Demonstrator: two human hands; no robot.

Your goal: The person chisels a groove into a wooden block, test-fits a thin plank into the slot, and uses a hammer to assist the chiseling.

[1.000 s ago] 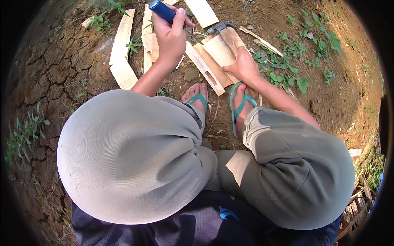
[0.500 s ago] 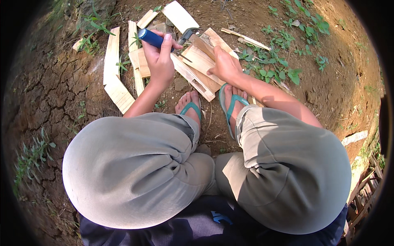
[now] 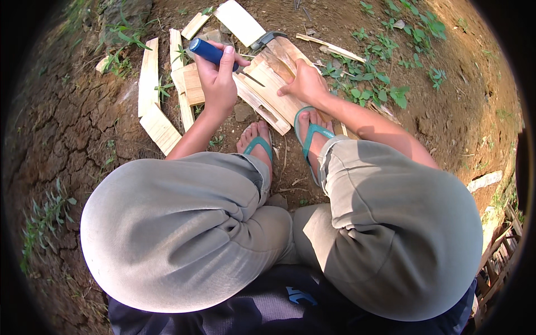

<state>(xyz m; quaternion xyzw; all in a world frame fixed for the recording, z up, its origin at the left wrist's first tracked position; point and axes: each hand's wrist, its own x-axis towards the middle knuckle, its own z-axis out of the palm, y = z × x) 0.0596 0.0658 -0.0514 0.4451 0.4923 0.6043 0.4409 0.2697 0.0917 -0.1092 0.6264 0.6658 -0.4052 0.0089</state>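
Observation:
My left hand [image 3: 219,78] is closed around the blue handle of a tool [image 3: 206,51]. Its thin dark shaft points down and right over the boards; whether it is a chisel or a screwdriver I cannot tell. My right hand [image 3: 306,84] grips the wooden handle of a hammer [image 3: 281,59], whose dark metal head [image 3: 268,39] points away from me. Below both hands lie overlapping pale boards [image 3: 282,103], in front of my feet. A narrower wooden strip [image 3: 262,104] with a cut slot lies along their left side.
Offcuts [image 3: 149,78] and a small wooden block [image 3: 194,86] lie at the left on bare soil. A pale board [image 3: 240,22] is at the far side, a thin stick [image 3: 332,47] farther right. Green weeds [image 3: 379,84] grow at the right. My sandalled feet [image 3: 258,142] flank the near edge.
The hammer head has moved away and slightly right, farther from the blue-handled tool. My left hand has kept its hold, almost unmoved.

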